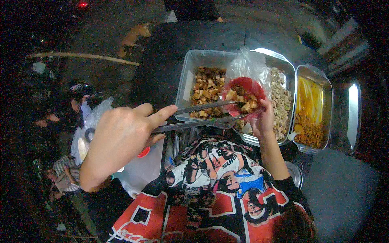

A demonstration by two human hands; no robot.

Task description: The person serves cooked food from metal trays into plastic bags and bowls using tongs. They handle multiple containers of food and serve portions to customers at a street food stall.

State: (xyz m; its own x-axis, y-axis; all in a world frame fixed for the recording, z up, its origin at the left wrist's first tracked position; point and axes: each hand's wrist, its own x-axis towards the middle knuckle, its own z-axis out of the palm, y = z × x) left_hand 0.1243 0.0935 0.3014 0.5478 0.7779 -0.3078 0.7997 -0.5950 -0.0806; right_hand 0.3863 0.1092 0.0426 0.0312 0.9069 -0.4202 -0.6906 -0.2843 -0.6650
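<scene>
My left hand [127, 130] grips metal tongs [187, 124], whose tips reach right to a red bowl [250, 83]. Browned diced food [240, 97] sits inside the bowl, by the tong tips. Holding the bowl from its near right side is my right hand [263, 120]. Clear plastic film [244, 63] rises behind the bowl. Beneath and left is a clear plastic container [182, 82] of similar browned cubes [206, 85]. A second container [293, 91], partly hidden by the bowl and my hand, holds greyish chopped food [279, 106].
To the right, a smaller container [331, 100] holds orange oily sauce [310, 97] with minced bits. Beyond it a clear lid or tub [354, 121] reflects light. A dark tabletop [164, 54] extends behind. On the left are a plastic bag [98, 114] and a person in a striped shirt [62, 167].
</scene>
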